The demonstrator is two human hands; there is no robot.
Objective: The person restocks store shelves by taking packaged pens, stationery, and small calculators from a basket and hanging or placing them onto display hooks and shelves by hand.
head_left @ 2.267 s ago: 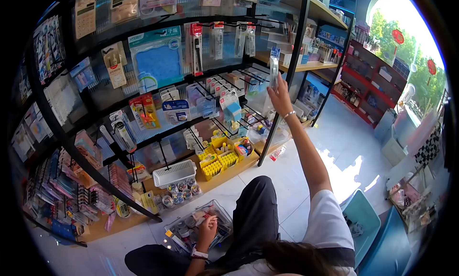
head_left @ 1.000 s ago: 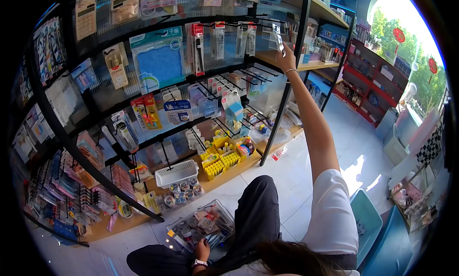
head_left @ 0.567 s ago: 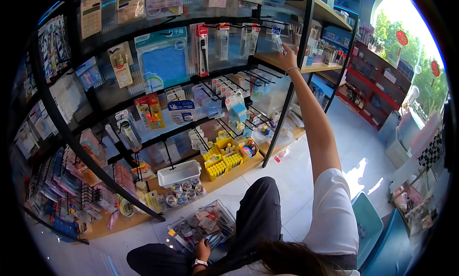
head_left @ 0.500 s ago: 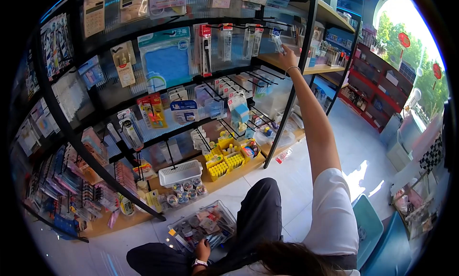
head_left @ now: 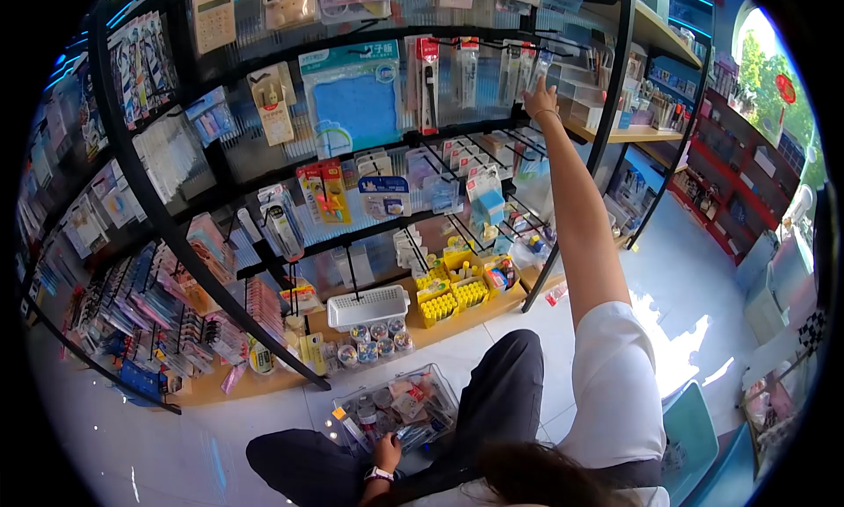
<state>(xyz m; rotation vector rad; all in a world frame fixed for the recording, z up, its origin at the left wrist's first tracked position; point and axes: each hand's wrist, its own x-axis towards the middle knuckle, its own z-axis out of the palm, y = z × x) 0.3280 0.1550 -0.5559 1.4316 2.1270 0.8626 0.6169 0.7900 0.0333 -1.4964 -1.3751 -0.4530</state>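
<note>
My right hand (head_left: 542,101) reaches up at the end of a stretched arm to a hook on the display rack. Its fingers are at the lower end of a small clear packet (head_left: 540,66) and seem to pinch it. Down by my knees, my left hand (head_left: 386,452) rests at the near side of a clear plastic bin (head_left: 451,386). The bin is full of mixed packaged goods. The left fingers are curled, and what they hold, if anything, is too small to name.
The rack carries a blue packaged sheet (head_left: 355,107), a white basket (head_left: 367,310) and yellow boxes (head_left: 466,293) on the bottom shelf. Black posts (head_left: 613,85) and jutting hooks flank my right arm. A teal tub (head_left: 699,432) stands at right.
The view has swung left, so the rack appears farther right. My right hand has brought the small packet closer to the other hanging packets. My left hand remains at the bin.
</note>
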